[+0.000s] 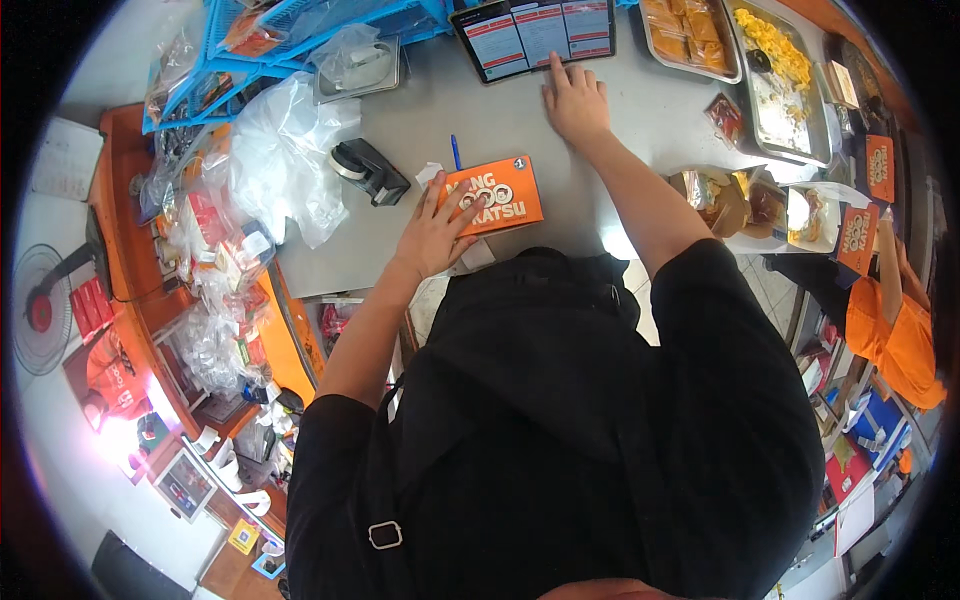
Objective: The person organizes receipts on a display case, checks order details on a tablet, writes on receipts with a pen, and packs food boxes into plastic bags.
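My left hand [433, 234] lies with spread fingers over the left end of a closed orange cardboard food box [511, 191] bearing white writing. Its thumb is at the box's front edge. My right hand [579, 105] reaches forward, its index fingertip at the lower edge of a tablet's lit screen [537, 37]; it holds nothing. Behind the box lies a blue pen [455, 151]. A black tape dispenser [369, 172] stands to the box's left. A white paper slip [475, 255] lies by the box's front edge.
On the steel table [480, 105] are plastic bags [292, 157], a tray of sauce packets [684, 34] and a tray of yellow food [780, 56]. Open food boxes [812, 217] line the right side. A co-worker in an orange shirt [892, 334] stands there. Blue baskets [225, 75] are at upper left.
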